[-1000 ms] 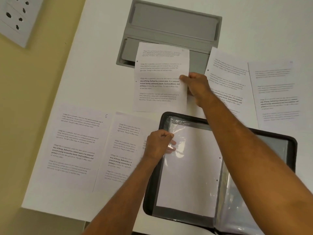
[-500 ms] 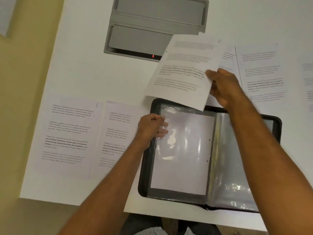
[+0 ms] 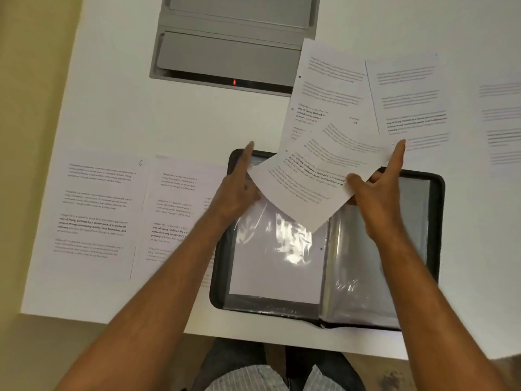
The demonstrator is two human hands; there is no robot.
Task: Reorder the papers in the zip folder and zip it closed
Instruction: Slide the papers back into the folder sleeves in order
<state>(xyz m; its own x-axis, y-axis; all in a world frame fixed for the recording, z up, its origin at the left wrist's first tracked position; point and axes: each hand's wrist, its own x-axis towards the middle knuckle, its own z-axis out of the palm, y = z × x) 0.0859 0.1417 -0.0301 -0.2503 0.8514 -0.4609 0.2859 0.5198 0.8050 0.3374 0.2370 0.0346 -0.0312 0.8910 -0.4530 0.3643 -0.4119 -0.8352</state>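
Observation:
A black zip folder [image 3: 222, 266] lies open on the white table, its clear plastic sleeves showing; the left sleeve [image 3: 279, 263] holds a white sheet. Above its top edge a printed sheet [image 3: 318, 179] hangs tilted in the air. My right hand [image 3: 375, 190] pinches the sheet's right edge between thumb and fingers, index finger pointing up. At the sheet's left corner is my left hand [image 3: 239, 187], touching it beside the folder's top left corner, index finger extended.
Two printed pages [image 3: 95, 210] [image 3: 174, 204] lie side by side left of the folder. More pages [image 3: 329, 88] [image 3: 408, 94] lie behind the folder at the right. A grey cable hatch [image 3: 234, 43] is set into the table at the back.
My right hand has brought the sheet down and toward me, over the folder's top. My left hand has let go of the sleeve and moved up to the sheet's left corner.

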